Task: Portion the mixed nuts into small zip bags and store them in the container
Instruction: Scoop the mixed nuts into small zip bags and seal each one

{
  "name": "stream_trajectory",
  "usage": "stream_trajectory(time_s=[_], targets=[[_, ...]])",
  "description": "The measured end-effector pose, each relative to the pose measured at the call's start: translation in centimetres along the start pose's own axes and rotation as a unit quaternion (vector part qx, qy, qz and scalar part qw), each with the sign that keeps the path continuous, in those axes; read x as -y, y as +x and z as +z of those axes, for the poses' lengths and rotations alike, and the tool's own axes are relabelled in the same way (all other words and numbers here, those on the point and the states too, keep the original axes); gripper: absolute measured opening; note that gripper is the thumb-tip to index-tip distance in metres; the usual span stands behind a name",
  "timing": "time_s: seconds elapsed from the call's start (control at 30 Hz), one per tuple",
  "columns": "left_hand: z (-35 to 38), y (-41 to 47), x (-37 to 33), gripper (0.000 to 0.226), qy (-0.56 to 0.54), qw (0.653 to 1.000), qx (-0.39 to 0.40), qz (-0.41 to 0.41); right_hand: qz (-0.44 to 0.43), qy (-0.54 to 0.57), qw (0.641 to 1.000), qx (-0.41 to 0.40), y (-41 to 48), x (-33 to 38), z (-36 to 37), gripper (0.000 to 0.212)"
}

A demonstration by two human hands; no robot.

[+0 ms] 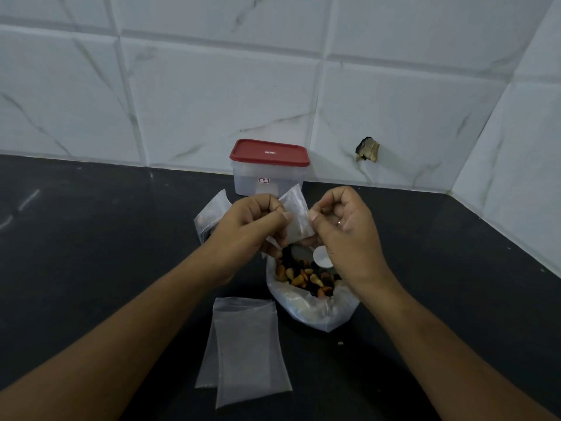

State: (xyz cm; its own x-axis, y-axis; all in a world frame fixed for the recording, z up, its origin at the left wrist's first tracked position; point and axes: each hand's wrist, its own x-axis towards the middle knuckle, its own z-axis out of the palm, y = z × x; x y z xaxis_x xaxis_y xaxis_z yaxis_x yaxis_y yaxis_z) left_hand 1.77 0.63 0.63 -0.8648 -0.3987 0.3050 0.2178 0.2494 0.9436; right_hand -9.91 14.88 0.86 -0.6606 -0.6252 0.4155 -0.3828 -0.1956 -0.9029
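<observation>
1. We are pinching one small zip bag (296, 218) between both hands, raised off the black counter (91, 238).
2. Our left hand (252, 223) is gripping the bag's left edge, thumb and curled fingers closed on the plastic.
3. Our right hand (343, 226) is gripping the bag's right edge the same way, and we are wearing one ring (339, 222) on it.
4. Just below both hands, one large plastic bag (318, 311) is lying open, showing the mixed nuts (303, 279) inside.
5. One white scoop (322, 257) is sitting in that bag, partly hidden under our right hand.
6. Nearer to us than the left hand, two empty zip bags (252, 354) are lying flat and overlapping, beside the nut bag.
7. Beyond the left hand, to its left, more clear bags (212, 214) are lying in a small heap; we cannot count them.
8. Beyond both hands, one container (267, 177) is standing against the tiled wall (182, 101) with its one red lid (268, 151) on.
9. One crumb (340, 343) is lying under our right forearm.
</observation>
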Motion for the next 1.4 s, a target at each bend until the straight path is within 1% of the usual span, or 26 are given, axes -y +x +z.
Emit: stream_trajectory(time_s=[0.07,0.13,0.2,0.23,0.37,0.47,0.53,0.6,0.7,0.8,0.93,1.07,1.13,1.2,1.27,1.33,1.4], targets=[[0.1,-0.1,0.0,0.019,0.008,1.000,0.002,-0.003,-0.017,-0.030,0.999,0.000,0.0,-0.1,-0.1,0.015],[0.4,-0.1,0.0,0.031,0.009,1.000,0.002,-0.013,-0.033,-0.042,0.998,0.014,-0.1,0.0,0.1,0.015],[0.5,-0.1,-0.1,0.042,0.008,1.000,-0.008,-0.026,-0.035,-0.027,0.999,0.026,-0.3,0.0,0.5,0.014],[0.4,-0.1,-0.2,0.044,0.007,1.000,-0.011,-0.028,-0.031,-0.013,0.999,0.029,-0.4,0.1,0.6,0.015],[0.1,0.0,-0.1,0.028,0.000,1.000,-0.008,-0.028,-0.013,0.024,0.999,0.038,-0.3,0.4,0.5,0.019],[-0.1,-0.1,-0.1,0.021,0.012,1.000,-0.004,-0.012,-0.014,0.009,0.999,0.037,-0.2,0.3,0.4,0.018],[0.0,-0.1,-0.1,0.020,0.025,1.000,-0.006,-0.001,-0.038,-0.036,0.998,0.027,-0.2,0.2,0.4,0.019],[0.1,-0.2,-0.1,0.019,0.034,0.999,-0.006,0.005,-0.074,-0.105,0.992,0.017,-0.3,0.1,0.5,0.019],[0.1,-0.1,-0.2,0.019,0.038,0.999,0.000,0.001,-0.120,-0.191,0.974,0.011,-0.5,0.2,0.6,0.016],[0.0,-0.2,-0.3,0.017,0.045,0.999,0.009,-0.005,-0.160,-0.255,0.954,-0.009,-0.2,0.2,0.0,0.020],[0.2,-0.2,-0.2,0.017,0.048,0.999,-0.001,-0.012,-0.196,-0.302,0.933,0.029,-0.3,0.0,-0.4,0.023],[0.1,-0.2,-0.2,0.018,0.051,0.999,-0.009,-0.007,-0.185,-0.326,0.926,0.041,-0.4,0.0,-0.1,0.030],[0.2,-0.3,-0.2,0.016,0.074,0.997,-0.003,0.006,-0.173,-0.339,0.923,0.046,-0.4,-0.1,-0.1,0.031],[0.3,-0.4,-0.2,0.016,0.103,0.994,0.003,0.027,-0.165,-0.338,0.925,0.044,-0.3,-0.2,-0.1,0.025],[0.3,-0.5,-0.2,0.013,0.115,0.992,0.002,0.058,-0.148,-0.311,0.939,0.024,-0.3,-0.2,-0.1,0.014],[0.1,-0.5,-0.4,0.009,0.131,0.986,-0.014,0.105,-0.118,-0.257,0.959,0.000,-0.2,-0.1,-0.2,0.007],[-0.3,-0.5,-0.5,0.003,0.189,0.967,-0.048,0.162,-0.097,-0.216,0.972,-0.014,-0.2,0.0,-0.4,0.002]])
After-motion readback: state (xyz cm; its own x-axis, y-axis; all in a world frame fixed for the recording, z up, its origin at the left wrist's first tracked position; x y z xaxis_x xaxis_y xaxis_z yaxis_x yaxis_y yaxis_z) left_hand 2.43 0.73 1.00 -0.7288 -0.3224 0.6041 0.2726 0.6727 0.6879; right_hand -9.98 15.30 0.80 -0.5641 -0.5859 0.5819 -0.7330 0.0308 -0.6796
